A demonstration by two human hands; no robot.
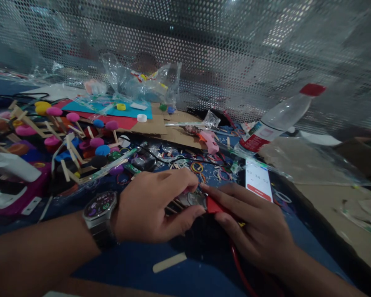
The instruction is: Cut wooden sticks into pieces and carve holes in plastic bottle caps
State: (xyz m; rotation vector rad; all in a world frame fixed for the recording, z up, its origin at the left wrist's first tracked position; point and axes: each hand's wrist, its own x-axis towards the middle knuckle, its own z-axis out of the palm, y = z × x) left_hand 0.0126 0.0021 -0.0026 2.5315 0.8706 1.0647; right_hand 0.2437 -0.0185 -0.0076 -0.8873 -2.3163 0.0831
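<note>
My left hand (157, 206), with a watch (100, 210) on its wrist, curls its thumb and fingers around a clear plastic piece (193, 200). Thin dark sticks (172, 207) show inside its grip. From the right, my right hand (256, 222) pinches a flat red piece (214, 204) against the end of that plastic. A red cord or thin handle (239, 268) runs down below my right hand; whether it joins the red piece is hidden. One wooden craft stick (169, 262) lies on the blue tabletop (136, 268) nearer to me.
Craft-stick models with coloured clay (95, 142) crowd the left, beside a purple device (24, 194). Behind my hands lie rubber bands (197, 166), a pink glue gun (209, 142) and cardboard (179, 136). A tilted bottle (275, 115) and a phone (257, 179) are right. Perforated metal (185, 49) stands behind.
</note>
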